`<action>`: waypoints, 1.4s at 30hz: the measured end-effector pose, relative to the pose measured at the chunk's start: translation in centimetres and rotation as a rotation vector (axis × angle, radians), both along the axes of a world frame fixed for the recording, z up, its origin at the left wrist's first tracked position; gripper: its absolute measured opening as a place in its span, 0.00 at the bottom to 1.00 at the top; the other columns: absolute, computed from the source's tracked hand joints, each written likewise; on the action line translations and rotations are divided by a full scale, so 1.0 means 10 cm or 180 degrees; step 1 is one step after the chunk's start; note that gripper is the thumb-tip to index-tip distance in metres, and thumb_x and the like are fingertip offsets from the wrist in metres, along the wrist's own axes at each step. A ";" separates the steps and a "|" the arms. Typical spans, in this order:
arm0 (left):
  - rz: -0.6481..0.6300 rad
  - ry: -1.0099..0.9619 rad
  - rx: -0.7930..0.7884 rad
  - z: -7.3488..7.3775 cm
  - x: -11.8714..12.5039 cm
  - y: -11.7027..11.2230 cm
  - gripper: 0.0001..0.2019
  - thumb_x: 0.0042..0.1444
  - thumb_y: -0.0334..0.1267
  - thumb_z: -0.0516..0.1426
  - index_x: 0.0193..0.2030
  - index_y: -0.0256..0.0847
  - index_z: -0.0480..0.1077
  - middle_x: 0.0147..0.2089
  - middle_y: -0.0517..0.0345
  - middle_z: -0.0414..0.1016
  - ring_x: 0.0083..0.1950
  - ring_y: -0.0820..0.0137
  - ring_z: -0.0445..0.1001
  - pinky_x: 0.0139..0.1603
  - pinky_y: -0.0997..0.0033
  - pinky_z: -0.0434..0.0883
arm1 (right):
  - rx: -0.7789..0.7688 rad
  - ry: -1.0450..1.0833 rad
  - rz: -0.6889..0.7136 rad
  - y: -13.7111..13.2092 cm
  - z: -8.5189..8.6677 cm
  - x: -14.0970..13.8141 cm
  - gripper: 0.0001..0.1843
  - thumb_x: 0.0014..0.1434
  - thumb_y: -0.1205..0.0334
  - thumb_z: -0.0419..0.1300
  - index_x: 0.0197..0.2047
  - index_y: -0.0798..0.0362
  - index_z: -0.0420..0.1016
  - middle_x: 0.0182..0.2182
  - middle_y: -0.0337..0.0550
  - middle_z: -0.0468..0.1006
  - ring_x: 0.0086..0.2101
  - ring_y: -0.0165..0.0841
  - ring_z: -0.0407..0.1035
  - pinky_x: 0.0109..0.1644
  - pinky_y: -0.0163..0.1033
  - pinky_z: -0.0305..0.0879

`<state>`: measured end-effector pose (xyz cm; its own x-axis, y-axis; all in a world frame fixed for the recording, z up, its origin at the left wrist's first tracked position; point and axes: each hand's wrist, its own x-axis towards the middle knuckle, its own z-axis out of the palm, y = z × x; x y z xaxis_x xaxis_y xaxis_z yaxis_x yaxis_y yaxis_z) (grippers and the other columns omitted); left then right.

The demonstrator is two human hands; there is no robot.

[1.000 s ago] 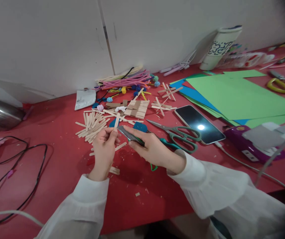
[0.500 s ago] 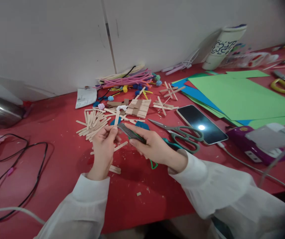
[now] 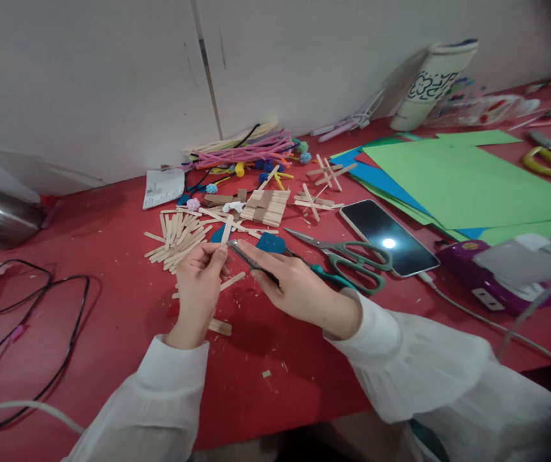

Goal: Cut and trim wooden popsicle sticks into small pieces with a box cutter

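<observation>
Between thumb and fingers, my left hand (image 3: 199, 277) pinches a wooden craft stick (image 3: 227, 230) that points up and away from me. My right hand (image 3: 291, 280) is wrapped round a dark utility knife (image 3: 252, 260), its front end against or very near the stick just above my left thumb. The exact blade contact is too small to make out. Left of the hands lies a loose pile of craft sticks (image 3: 178, 239). Beyond them is a neat bundle of sticks (image 3: 266, 208) with a brown paper band. Grey-green scissors (image 3: 352, 256) rest right of my right hand.
A phone (image 3: 388, 234) lies beside the scissors, before stacked green paper (image 3: 468, 179). Pink pipe cleaners (image 3: 246, 151) lie along the wall. A white tumbler (image 3: 432, 86) stands at the back right. Black cable (image 3: 85, 289) curls at the left. Wood shavings dot the red table (image 3: 275, 410).
The knife has rolled over in my right hand, so its green side no longer shows. My left hand keeps its pinch on the stick. The view has shifted slightly.
</observation>
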<state>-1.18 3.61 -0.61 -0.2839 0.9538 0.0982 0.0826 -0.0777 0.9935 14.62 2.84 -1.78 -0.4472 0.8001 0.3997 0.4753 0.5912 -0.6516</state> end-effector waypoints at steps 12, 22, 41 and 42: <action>-0.0005 -0.0243 -0.0085 0.03 -0.01 0.02 0.05 0.42 0.36 0.60 0.25 0.37 0.69 0.19 0.64 0.69 0.17 0.80 0.62 0.18 0.80 0.61 | -0.1991 0.1191 0.0277 0.00 0.18 -0.01 0.30 0.58 0.65 0.52 0.64 0.52 0.55 0.17 0.31 0.64 0.15 0.24 0.56 0.17 0.30 0.58; -0.0041 -0.0581 -0.0143 0.03 -0.01 0.04 0.07 0.42 0.38 0.60 0.26 0.37 0.69 0.20 0.64 0.70 0.17 0.81 0.63 0.18 0.80 0.61 | -0.2798 0.1951 0.0520 0.04 0.18 -0.03 0.29 0.57 0.63 0.54 0.63 0.51 0.57 0.22 0.32 0.68 0.15 0.21 0.58 0.15 0.27 0.56; 0.0095 -0.0178 0.0032 -0.05 -0.04 0.03 0.07 0.46 0.39 0.60 0.29 0.38 0.71 0.22 0.63 0.72 0.17 0.81 0.61 0.16 0.81 0.59 | 0.0042 -0.0289 -0.0188 0.01 0.10 0.03 0.25 0.62 0.66 0.45 0.62 0.51 0.58 0.40 0.47 0.78 0.37 0.37 0.74 0.42 0.43 0.71; 0.0104 -0.0164 0.0031 -0.05 -0.04 0.03 0.07 0.46 0.39 0.60 0.29 0.38 0.70 0.22 0.63 0.72 0.16 0.81 0.60 0.16 0.81 0.59 | 0.0059 -0.0293 -0.0208 0.01 0.11 0.03 0.25 0.62 0.65 0.45 0.62 0.50 0.58 0.40 0.46 0.78 0.37 0.37 0.73 0.41 0.42 0.71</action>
<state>-1.61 3.89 -1.09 -0.3197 0.9430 0.0920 0.0339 -0.0856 0.9957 14.96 2.89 -0.70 -0.4298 0.8217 0.3742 0.5707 0.5684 -0.5927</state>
